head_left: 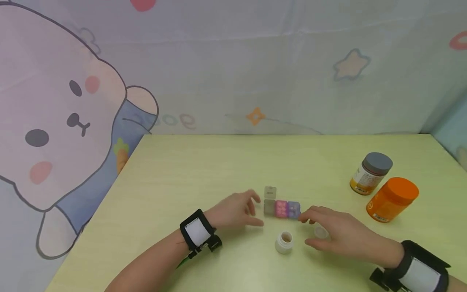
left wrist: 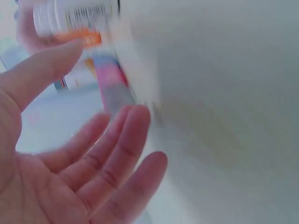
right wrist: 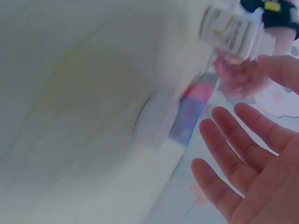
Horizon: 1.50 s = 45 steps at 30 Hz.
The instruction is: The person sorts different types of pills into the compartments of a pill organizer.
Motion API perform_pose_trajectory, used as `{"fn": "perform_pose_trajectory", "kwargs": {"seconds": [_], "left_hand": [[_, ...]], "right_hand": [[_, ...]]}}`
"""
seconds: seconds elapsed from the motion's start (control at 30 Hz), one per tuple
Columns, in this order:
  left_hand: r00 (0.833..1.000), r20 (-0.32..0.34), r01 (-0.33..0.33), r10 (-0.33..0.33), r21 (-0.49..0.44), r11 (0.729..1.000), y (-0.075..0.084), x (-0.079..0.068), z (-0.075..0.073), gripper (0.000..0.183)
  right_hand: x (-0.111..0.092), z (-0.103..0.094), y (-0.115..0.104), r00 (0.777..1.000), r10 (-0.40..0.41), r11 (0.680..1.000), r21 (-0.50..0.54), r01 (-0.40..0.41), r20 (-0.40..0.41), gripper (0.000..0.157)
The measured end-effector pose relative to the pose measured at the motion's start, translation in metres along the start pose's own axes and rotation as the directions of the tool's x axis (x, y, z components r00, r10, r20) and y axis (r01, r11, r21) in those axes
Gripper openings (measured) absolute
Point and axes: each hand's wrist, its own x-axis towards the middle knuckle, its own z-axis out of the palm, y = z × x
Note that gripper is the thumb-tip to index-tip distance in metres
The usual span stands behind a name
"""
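A small pill organizer with grey, pink and purple compartments lies on the table between the two hands. The lid of its grey compartment stands flipped back. My left hand hovers left of the organizer, fingers loosely bent and nothing in them. Right of it, my right hand has its fingertips near the purple end; its fingers are relaxed and hold nothing in the right wrist view. Closer to me stands an uncapped white bottle. Its round white cap lies on the table, partly hidden by the right hand in the head view.
At the right of the table stand a grey-lidded bottle and an orange jar with an orange lid. A printed cloth hangs behind the table's far edge.
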Motion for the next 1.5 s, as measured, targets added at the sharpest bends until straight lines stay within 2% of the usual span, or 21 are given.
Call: {"fn": "perform_pose_trajectory", "kwargs": {"seconds": [0.1,0.2,0.33,0.43,0.57,0.67,0.73,0.83,0.97,1.07,1.13,1.3,1.5], "left_hand": [[1.000,-0.003,0.024,-0.024,-0.076,0.997,-0.007,0.016,0.001,0.069],[0.999,0.024,0.027,-0.024,-0.107,0.994,-0.011,0.031,0.007,0.074],[0.998,0.054,0.038,-0.030,-0.136,0.990,-0.010,0.041,0.010,0.068],[0.998,0.045,0.043,-0.037,-0.133,0.990,-0.007,0.043,0.009,0.060],[0.999,0.015,0.037,-0.036,-0.099,0.994,-0.001,0.041,0.007,0.054],[0.999,0.001,0.037,-0.037,-0.081,0.996,0.000,0.042,0.008,0.053],[0.999,-0.005,0.038,-0.038,-0.076,0.996,0.000,0.043,0.009,0.052],[0.999,-0.010,0.044,-0.045,-0.085,0.995,-0.001,0.046,0.012,0.050],[0.999,-0.010,0.047,-0.048,-0.078,0.996,-0.002,0.046,0.013,0.048],[0.999,-0.008,0.048,-0.048,-0.071,0.996,-0.002,0.045,0.012,0.047],[0.999,-0.007,0.048,-0.049,-0.073,0.996,-0.002,0.045,0.012,0.047],[0.999,0.003,0.051,-0.051,-0.098,0.994,-0.001,0.045,0.011,0.049],[0.999,0.010,0.033,-0.032,-0.080,0.996,-0.003,0.045,0.011,0.050]], "right_hand": [[0.004,0.003,-0.009,0.996,0.014,0.989,0.144,-0.028,0.093,0.046],[0.009,0.009,-0.015,0.988,0.007,0.978,0.205,-0.039,0.156,0.048],[0.013,0.017,-0.019,0.988,-0.048,0.978,0.208,0.018,0.144,0.044],[0.016,0.022,-0.020,0.990,-0.078,0.976,0.211,0.051,0.121,0.039],[0.021,0.023,-0.020,0.990,-0.072,0.965,0.258,0.038,0.124,0.034],[0.023,0.020,-0.021,0.989,-0.030,0.957,0.290,-0.013,0.146,0.036],[0.026,0.017,-0.020,0.991,-0.011,0.952,0.304,-0.030,0.132,0.039],[0.032,0.008,-0.015,0.998,-0.028,0.950,0.312,0.006,0.064,0.040],[0.044,-0.003,-0.005,0.997,-0.072,0.970,0.234,0.070,-0.002,0.037],[0.052,-0.010,0.001,0.995,-0.095,0.991,0.097,0.095,0.003,0.035],[0.058,-0.012,0.005,0.991,-0.133,0.991,-0.009,0.133,0.005,0.033],[0.068,-0.008,0.014,0.971,-0.240,0.951,-0.203,0.233,-0.011,0.032],[0.075,0.001,0.017,0.932,-0.355,0.890,-0.332,0.313,-0.073,0.032]]}}
